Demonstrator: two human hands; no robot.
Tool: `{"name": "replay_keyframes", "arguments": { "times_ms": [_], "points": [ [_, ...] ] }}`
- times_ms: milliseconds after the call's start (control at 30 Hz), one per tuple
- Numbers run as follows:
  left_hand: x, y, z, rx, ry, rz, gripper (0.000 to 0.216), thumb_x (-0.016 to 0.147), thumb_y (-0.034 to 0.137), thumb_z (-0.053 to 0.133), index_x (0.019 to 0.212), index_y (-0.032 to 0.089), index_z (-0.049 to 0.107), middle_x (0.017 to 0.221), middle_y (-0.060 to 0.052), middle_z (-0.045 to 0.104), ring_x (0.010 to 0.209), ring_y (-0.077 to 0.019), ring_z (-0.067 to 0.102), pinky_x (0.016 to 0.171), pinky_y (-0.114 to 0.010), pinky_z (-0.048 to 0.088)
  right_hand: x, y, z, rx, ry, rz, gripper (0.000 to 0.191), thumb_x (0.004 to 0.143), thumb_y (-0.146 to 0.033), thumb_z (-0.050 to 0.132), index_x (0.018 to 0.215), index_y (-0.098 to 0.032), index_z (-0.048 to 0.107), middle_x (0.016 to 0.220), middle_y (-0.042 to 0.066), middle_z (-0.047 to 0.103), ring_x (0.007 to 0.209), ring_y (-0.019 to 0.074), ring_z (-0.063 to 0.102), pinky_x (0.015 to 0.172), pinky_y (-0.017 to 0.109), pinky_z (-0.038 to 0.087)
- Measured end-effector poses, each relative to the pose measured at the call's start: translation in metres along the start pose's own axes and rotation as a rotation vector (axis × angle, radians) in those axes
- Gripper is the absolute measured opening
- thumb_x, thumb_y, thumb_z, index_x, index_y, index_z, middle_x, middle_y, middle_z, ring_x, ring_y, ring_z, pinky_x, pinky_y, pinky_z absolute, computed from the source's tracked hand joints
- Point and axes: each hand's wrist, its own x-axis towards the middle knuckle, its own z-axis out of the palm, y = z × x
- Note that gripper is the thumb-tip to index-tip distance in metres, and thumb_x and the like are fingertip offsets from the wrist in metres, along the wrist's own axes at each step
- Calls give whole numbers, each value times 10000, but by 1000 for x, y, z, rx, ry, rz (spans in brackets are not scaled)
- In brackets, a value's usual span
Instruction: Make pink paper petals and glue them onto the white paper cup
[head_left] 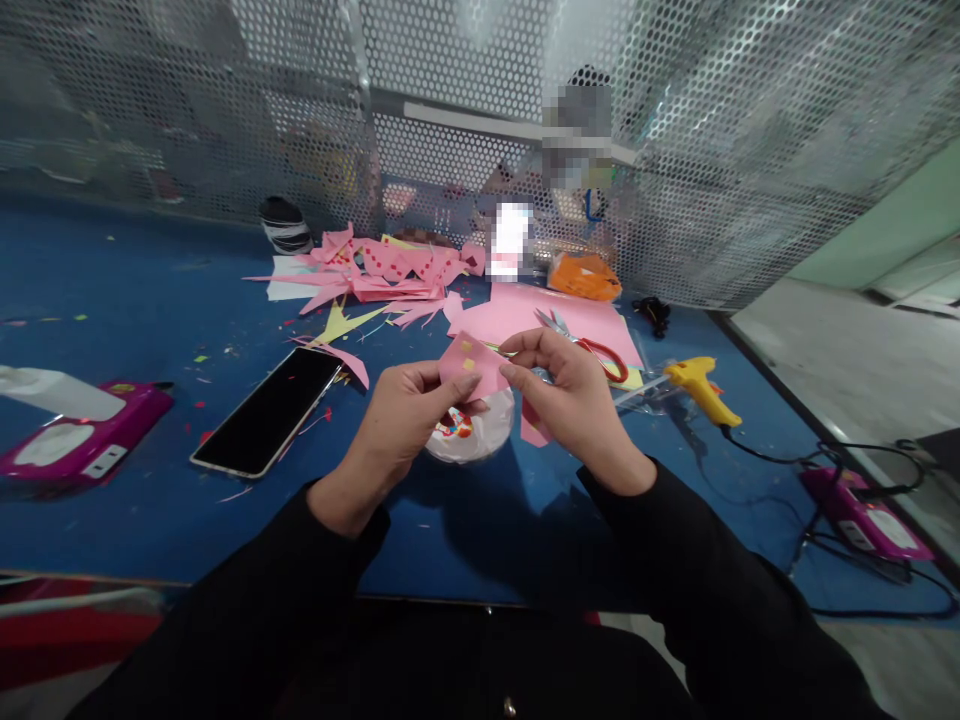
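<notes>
Your two hands meet above the middle of the blue worktop point(112, 300), close to its near edge. Your left hand point(405, 410) and right hand point(574, 400) both pinch one small pink paper piece point(474, 368), each gripping it between thumb and fingertips. The paper is roughly rectangular, its long axis running left to right between your hands, tilted slightly, and two small yellow squares show on the face turned toward you. A second pink strip hangs below your right hand.

Directly beneath your hands sits one white round dish point(469, 435) holding small red and coloured bits.

Toward the left edge lies one smartphone point(268, 410), dark screen up, its long axis angled toward the far right. Further left is one magenta device point(79, 440); a second magenta device point(862, 510) lies by the right edge with black cables.

Behind your hands, one large pink sheet point(525, 310) carries one pair of red-handled scissors point(589, 345). One yellow glue gun point(701, 385) lies to the right, nozzle pointing left. A heap of pink paper scraps point(382, 270) sits near the far edge. No writing can be read.
</notes>
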Motion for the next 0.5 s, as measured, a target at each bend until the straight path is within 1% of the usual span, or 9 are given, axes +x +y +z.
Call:
{"name": "replay_keyframes", "arguments": {
  "times_ms": [133, 200, 333, 400, 500],
  "points": [
    [1, -1, -2, -58, -44, -20, 372, 771, 536, 732, 638, 189, 732, 620, -84, 738, 554, -184, 670, 491, -252, 440, 1, 1, -3, 13, 25, -4, 181, 821, -271, 636, 978, -181, 632, 726, -12, 642, 656, 134, 577, 590, 292, 419],
    [1, -1, -1, -51, -44, -13, 381, 758, 550, 743, 652, 185, 737, 615, -83, 736, 540, -180, 656, 492, -255, 443, 1, 1, -3, 11, 22, 1, 184, 822, -279, 634, 978, -183, 628, 722, -13, 640, 657, 137, 578, 584, 289, 416],
    [0, 1, 0, 6, -5, -14, 268, 677, 438, 824, 618, 191, 735, 596, -54, 728, 492, -143, 602, 483, -240, 433, 0, 0, -1, 11, 0, 5, 155, 825, -280, 627, 957, -200, 615, 730, -9, 651, 703, 153, 610, 567, 275, 412],
    [0, 1, 1, 34, -7, 0, 224, 664, 391, 826, 606, 192, 742, 589, -46, 725, 475, -126, 573, 484, -235, 429, -1, 0, 0, 8, -7, 4, 145, 826, -270, 622, 954, -203, 613, 747, -5, 661, 714, 152, 618, 569, 273, 416],
    [1, 0, 0, 74, 1, 32, 207, 666, 373, 813, 588, 194, 745, 574, -41, 718, 463, -118, 546, 475, -232, 414, -2, 0, 1, -1, -9, 2, 143, 827, -260, 618, 958, -202, 611, 772, 1, 670, 724, 153, 623, 570, 274, 417]
  ]
}}
